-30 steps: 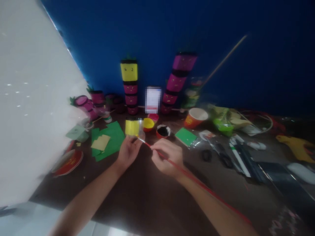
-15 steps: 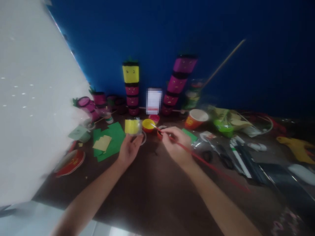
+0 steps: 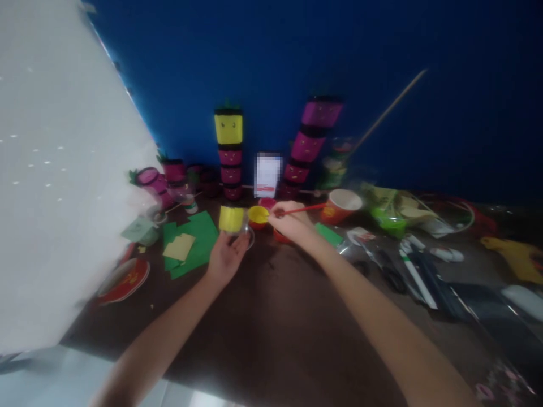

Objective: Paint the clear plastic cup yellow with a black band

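My left hand (image 3: 227, 255) is closed round a small clear cup wrapped in yellow paper (image 3: 231, 219), held upright just above the dark table (image 3: 271, 328). My right hand (image 3: 291, 222) pinches a thin red paintbrush (image 3: 303, 210) whose handle points right. The brush tip reaches toward a small pot of yellow paint (image 3: 257, 215). A red-rimmed pot lies mostly hidden under my right hand.
Stacks of pink and yellow paper-wrapped cups (image 3: 229, 151) (image 3: 309, 147) stand against the blue wall. Green and yellow paper sheets (image 3: 189, 242) lie left. An orange paper cup (image 3: 340, 205), markers and scissors (image 3: 407, 268) lie right. A white board (image 3: 51, 186) fills the left side.
My right hand has moved forward and left from beside the cup to the paint pots, and the brush has swung so its handle points right. The left hand lifted the yellow cup slightly.
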Demonstrator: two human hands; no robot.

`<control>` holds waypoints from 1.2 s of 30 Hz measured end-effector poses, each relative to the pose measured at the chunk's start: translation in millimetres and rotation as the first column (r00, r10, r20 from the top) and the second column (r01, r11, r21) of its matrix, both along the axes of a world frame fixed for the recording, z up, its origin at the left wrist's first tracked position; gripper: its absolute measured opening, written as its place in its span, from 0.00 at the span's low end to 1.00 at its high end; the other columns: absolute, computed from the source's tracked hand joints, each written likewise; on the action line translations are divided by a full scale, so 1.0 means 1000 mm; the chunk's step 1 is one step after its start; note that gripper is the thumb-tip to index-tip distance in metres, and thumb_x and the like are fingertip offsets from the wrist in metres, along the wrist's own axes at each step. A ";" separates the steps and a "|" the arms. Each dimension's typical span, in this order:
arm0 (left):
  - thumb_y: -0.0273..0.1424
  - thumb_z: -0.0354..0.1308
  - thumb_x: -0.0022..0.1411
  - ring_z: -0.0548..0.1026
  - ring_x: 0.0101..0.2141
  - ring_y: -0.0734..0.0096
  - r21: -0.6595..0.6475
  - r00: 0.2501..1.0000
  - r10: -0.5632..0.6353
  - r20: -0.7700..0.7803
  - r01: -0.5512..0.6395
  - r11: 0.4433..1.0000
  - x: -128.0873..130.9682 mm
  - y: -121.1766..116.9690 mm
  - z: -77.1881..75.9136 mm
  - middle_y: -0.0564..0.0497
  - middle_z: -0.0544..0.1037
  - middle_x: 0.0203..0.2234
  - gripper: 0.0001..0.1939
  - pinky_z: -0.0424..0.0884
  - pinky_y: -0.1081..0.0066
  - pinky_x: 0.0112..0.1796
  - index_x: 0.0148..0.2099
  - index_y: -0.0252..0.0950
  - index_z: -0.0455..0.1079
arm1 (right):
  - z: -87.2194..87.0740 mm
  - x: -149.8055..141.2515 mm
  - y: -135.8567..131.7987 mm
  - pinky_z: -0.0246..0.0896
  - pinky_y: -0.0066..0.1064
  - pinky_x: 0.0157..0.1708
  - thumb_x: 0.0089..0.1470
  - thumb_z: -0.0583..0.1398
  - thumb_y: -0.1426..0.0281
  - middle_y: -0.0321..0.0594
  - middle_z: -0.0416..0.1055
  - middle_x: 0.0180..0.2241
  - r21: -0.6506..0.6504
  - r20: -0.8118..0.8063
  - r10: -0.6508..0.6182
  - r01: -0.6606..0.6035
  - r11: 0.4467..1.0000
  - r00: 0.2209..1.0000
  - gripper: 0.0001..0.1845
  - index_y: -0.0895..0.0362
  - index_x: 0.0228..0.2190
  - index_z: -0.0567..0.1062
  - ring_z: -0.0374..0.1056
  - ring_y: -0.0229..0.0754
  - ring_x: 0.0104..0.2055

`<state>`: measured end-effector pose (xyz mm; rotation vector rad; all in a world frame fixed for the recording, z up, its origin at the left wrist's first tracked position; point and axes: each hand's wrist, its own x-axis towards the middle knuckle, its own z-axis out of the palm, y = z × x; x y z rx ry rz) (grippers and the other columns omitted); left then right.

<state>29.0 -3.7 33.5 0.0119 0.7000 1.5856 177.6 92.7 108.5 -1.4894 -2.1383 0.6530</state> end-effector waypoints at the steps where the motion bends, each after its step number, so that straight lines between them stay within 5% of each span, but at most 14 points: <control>1: 0.36 0.47 0.64 0.77 0.39 0.68 0.000 1.000 -0.003 0.001 0.003 1.000 0.000 0.000 0.000 0.39 0.76 0.36 0.15 0.73 0.73 0.42 0.42 0.29 0.68 | 0.000 -0.001 0.001 0.61 0.26 0.26 0.41 0.58 0.75 0.40 0.76 0.26 -0.010 0.011 -0.002 0.002 1.000 1.000 0.06 0.57 0.22 0.76 0.71 0.40 0.28; 6: 0.35 0.47 0.64 0.78 0.38 0.67 0.003 1.000 0.000 0.016 0.000 1.000 0.000 0.000 0.000 0.38 0.77 0.35 0.14 0.74 0.73 0.40 0.41 0.30 0.68 | -0.004 -0.003 0.001 0.61 0.26 0.25 0.40 0.59 0.75 0.40 0.75 0.23 -0.036 -0.025 -0.022 0.022 0.999 0.999 0.05 0.57 0.19 0.75 0.70 0.40 0.27; 11: 0.36 0.47 0.64 0.78 0.39 0.65 -0.031 0.999 0.000 0.053 0.002 1.000 -0.001 -0.001 0.003 0.36 0.77 0.36 0.15 0.74 0.73 0.40 0.39 0.28 0.68 | -0.004 0.012 -0.012 0.64 0.29 0.28 0.42 0.59 0.72 0.39 0.75 0.22 0.130 -0.243 -0.049 0.083 0.988 0.969 0.05 0.57 0.20 0.76 0.70 0.41 0.26; 19: 0.36 0.47 0.64 0.78 0.38 0.64 -0.049 0.997 0.002 0.081 0.002 0.999 0.001 -0.001 0.000 0.37 0.78 0.34 0.16 0.76 0.71 0.38 0.39 0.27 0.68 | 0.001 0.029 -0.062 0.66 0.26 0.24 0.49 0.57 0.72 0.37 0.76 0.24 0.196 -0.606 0.042 0.098 0.976 0.794 0.06 0.57 0.27 0.75 0.72 0.38 0.26; 25: 0.35 0.45 0.65 0.78 0.40 0.62 0.007 0.998 -0.025 0.061 0.025 1.000 0.002 -0.002 -0.001 0.35 0.78 0.34 0.17 0.74 0.70 0.42 0.39 0.25 0.69 | -0.010 0.019 -0.077 0.67 0.27 0.29 0.49 0.57 0.76 0.37 0.75 0.28 0.442 -0.497 0.210 0.037 0.896 0.842 0.07 0.55 0.27 0.75 0.71 0.37 0.28; 36: 0.34 0.46 0.64 0.78 0.40 0.64 0.019 0.997 -0.064 0.051 0.063 0.998 0.003 -0.004 -0.002 0.36 0.78 0.35 0.17 0.74 0.69 0.43 0.45 0.25 0.68 | -0.020 0.018 -0.075 0.66 0.26 0.28 0.48 0.57 0.77 0.36 0.74 0.27 0.503 -0.435 0.273 -0.020 0.864 0.858 0.07 0.56 0.27 0.75 0.70 0.36 0.27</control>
